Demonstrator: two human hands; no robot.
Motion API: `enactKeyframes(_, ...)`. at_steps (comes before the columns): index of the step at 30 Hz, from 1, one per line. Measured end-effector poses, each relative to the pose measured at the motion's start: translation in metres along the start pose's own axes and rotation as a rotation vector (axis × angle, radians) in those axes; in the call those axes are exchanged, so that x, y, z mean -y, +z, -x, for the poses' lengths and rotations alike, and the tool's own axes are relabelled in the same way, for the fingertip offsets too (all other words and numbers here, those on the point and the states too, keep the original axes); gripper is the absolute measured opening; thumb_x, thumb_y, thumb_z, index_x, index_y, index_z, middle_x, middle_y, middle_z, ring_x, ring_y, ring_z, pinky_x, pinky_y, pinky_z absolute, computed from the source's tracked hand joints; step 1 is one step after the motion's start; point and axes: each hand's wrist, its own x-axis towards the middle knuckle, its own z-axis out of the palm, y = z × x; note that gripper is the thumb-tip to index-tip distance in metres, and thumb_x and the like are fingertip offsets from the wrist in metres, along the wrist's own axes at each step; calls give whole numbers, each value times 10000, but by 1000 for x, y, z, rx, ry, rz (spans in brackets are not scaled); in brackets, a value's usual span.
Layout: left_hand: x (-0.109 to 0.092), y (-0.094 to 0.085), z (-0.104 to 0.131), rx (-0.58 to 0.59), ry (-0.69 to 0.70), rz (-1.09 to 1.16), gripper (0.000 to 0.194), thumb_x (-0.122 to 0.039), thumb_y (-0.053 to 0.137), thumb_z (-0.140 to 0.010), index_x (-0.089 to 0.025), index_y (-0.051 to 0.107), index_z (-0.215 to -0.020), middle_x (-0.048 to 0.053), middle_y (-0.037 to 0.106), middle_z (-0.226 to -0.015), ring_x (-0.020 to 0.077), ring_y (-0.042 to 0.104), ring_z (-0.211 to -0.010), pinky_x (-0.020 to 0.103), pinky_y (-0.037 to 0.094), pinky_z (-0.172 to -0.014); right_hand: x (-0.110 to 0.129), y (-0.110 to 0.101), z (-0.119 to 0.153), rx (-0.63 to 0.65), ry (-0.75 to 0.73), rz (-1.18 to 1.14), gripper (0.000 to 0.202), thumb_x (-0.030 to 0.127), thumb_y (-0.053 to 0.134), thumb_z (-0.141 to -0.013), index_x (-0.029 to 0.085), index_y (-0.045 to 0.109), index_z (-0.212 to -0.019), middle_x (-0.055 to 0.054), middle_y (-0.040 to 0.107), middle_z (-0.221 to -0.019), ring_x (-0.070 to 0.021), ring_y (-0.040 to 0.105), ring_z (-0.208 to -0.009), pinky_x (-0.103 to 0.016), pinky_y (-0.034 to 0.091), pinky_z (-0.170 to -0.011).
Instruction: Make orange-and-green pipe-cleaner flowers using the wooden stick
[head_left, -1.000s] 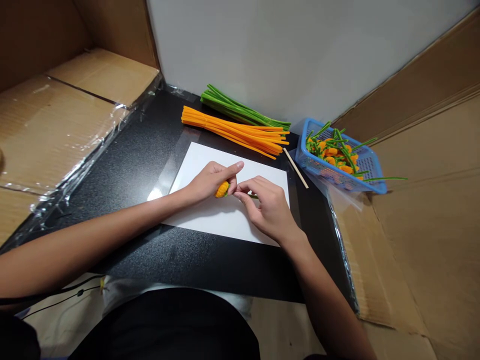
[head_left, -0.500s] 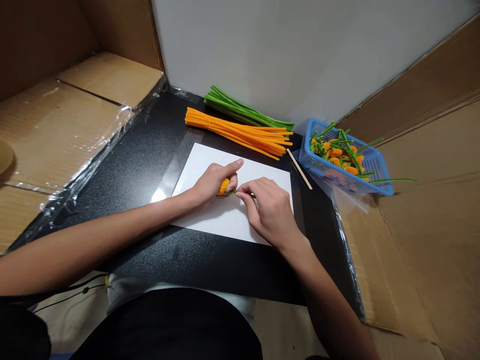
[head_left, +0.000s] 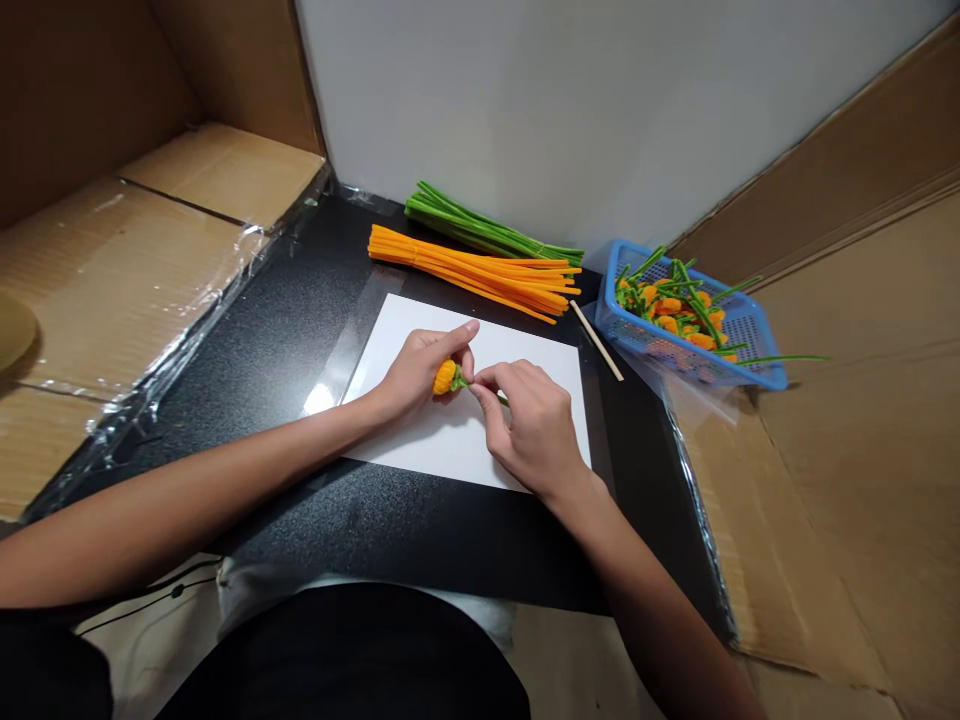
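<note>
Person's left hand (head_left: 429, 370), reaching in from lower left: thumb extended, fingers curled about the orange flower (head_left: 444, 377), held over white paper (head_left: 439, 445). Green stem (head_left: 463, 383) leads right, pinched between thumb and forefinger of the right hand (head_left: 529, 415), knuckles bent.

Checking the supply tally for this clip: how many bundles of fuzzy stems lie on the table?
2: the orange bundle just beyond the white sheet, and the green bundle behind the orange one, by the wall. Both show plainly; none seems hidden.
</note>
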Motion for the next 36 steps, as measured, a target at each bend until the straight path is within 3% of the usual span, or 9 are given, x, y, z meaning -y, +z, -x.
enactKeyframes(6,4,2,0,-121,13,50,565,-572,765,-708,-167,513,-406,-25,442,-362,65,397,-334,232,263,-379,2,0,-1,31,-38,63,146,168,498,-961,169,589,-848,-64,660,-777,-214,563,-747,-335,395,-705)
enactKeyframes(16,-4,9,4,-12,-75,164,641,-585,764,-701,-180,399,-364,-44,332,-348,59,327,-360,254,231,-409,5,-4,-3,15,-64,74,169,184,478,-979,194,546,-824,-56,652,-760,-203,539,-714,-332,382,-693)
enactKeyframes(19,-2,5,4,4,-34,101,628,-609,710,-755,-176,430,-395,-36,341,-376,70,342,-385,255,241,-423,4,-5,-2,12,-53,62,157,186,489,-971,194,544,-824,-54,648,-757,-203,542,-713,-332,388,-697)
enactKeyframes(22,-1,-3,2,94,92,-18,533,-604,631,-832,-160,552,-548,-22,428,-483,77,370,-443,242,259,-444,-1,-5,0,-2,11,35,140,169,498,-952,195,539,-821,-53,644,-762,-202,557,-722,-322,398,-692)
enactKeyframes(25,-1,-8,1,214,231,-149,348,-504,701,-816,-170,605,-797,-22,508,-663,80,420,-542,218,335,-505,-5,-6,0,-28,92,22,122,150,504,-930,198,537,-823,-45,641,-758,-197,574,-714,-309,400,-675)
enactKeyframes(29,-4,-12,1,223,415,-441,317,-392,714,-830,-189,591,-1041,22,587,-910,123,534,-775,214,452,-658,-6,-10,0,-52,187,8,96,168,526,-919,202,540,-831,-27,651,-754,-183,597,-687,-296,395,-654)
enactKeyframes(32,-4,-14,1,215,442,-582,323,-398,608,-912,-187,597,-1156,57,638,-1019,144,581,-850,227,484,-709,-3,-12,-1,-54,204,22,94,175,524,-915,204,544,-828,-24,652,-733,-180,602,-669,-295,395,-650)
enactKeyframes(36,-4,-17,3,252,469,-709,354,-387,518,-968,-181,602,-1243,61,682,-993,134,618,-772,241,495,-725,0,-14,-1,-45,216,26,88,169,517,-899,206,551,-826,-12,639,-684,-170,590,-612,-288,388,-629)
